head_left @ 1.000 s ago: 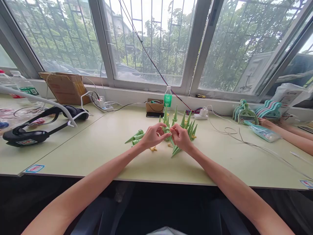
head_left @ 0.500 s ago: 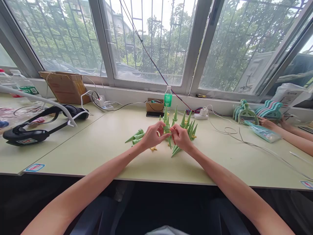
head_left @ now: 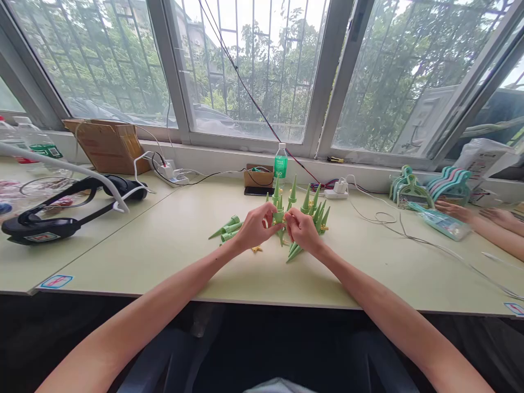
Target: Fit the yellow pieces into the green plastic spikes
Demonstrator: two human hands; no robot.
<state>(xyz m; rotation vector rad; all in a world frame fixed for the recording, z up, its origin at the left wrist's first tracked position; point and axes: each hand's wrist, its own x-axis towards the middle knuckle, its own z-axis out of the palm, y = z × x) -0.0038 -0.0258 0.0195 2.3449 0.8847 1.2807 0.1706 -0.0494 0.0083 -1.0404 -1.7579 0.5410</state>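
Over the middle of the table, my left hand (head_left: 254,226) pinches a green plastic spike (head_left: 280,215) between thumb and fingers, its tip pointing down. My right hand (head_left: 303,230) is closed against the spike's side; a speck of yellow shows by its fingertips, but what it grips is mostly hidden. Behind both hands several green spikes (head_left: 305,203) stand point up, some with small yellow parts. More spikes (head_left: 225,228) with round open ends lie left of my left hand. A yellow star-shaped piece (head_left: 256,249) rests on the tabletop below it.
A green-labelled bottle (head_left: 280,161), a small open box (head_left: 258,177) and a dark phone-like slab (head_left: 260,191) stand at the back. On the left lies a black headset (head_left: 45,224). Hangers (head_left: 450,184), a cable (head_left: 401,232) and another person's hands (head_left: 454,209) are at right.
My hands hold nearly the same pose around the spike. At the far right, the other person's hands have shifted, away from the hangers. The view has moved very slightly.
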